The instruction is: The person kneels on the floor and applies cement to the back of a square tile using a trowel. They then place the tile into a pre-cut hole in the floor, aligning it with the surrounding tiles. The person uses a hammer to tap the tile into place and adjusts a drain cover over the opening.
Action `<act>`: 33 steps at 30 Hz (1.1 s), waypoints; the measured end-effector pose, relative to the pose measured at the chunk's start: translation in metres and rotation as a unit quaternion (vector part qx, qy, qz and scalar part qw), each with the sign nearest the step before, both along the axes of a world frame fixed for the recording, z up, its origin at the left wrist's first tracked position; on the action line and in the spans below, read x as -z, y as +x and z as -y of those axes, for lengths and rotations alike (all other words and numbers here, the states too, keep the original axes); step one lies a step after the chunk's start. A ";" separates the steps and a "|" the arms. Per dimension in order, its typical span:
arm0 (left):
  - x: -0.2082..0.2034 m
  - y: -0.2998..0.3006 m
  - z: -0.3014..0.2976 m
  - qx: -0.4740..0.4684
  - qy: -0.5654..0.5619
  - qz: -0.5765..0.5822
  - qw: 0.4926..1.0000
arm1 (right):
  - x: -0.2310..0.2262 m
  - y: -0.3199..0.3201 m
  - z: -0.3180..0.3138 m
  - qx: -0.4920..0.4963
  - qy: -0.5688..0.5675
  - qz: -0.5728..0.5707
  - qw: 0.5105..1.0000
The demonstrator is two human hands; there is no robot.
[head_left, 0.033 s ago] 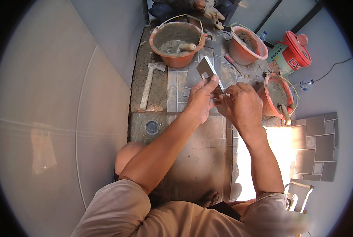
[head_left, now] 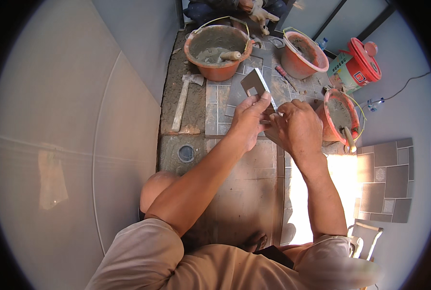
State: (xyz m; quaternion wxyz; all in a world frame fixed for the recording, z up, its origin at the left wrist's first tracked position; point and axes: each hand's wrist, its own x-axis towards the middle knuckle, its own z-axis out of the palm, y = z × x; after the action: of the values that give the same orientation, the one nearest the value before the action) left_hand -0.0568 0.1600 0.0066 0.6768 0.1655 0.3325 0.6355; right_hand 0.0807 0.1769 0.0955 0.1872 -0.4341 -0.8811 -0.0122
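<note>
While left hand [head_left: 246, 122] pinches flat plate [head_left: 253, 81], can't tell what right hand [head_left: 300, 128] grips; slack thumb could drop plate.

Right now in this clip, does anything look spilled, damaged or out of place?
Yes, slightly: small crumbs lie scattered on the floor tiles by the red-handled tool, perhaps dropped mortar, untidy against the patterned surface.

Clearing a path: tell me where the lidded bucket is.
In the head view, the lidded bucket is at upper right, beyond the right hand, between an open bucket and the wall.
</note>
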 end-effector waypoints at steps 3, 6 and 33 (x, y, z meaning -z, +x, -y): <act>-0.013 0.011 0.019 -0.022 -0.032 -0.020 0.999 | -0.002 0.010 0.006 0.013 -0.004 0.034 0.999; -0.023 -0.002 0.030 -0.016 -0.078 -0.056 0.995 | -0.002 0.019 0.001 0.021 -0.043 -0.029 0.998; 0.203 -0.101 0.316 0.111 -0.311 0.005 0.944 | 0.239 0.017 0.097 0.133 -0.587 -0.372 0.707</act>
State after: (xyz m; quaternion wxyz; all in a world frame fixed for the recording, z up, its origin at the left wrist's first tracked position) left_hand -0.1577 -0.1565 -0.1962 0.7628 -0.0209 0.4897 0.4219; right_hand 0.0973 0.0803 -0.1433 0.2032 -0.5381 -0.5026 0.6453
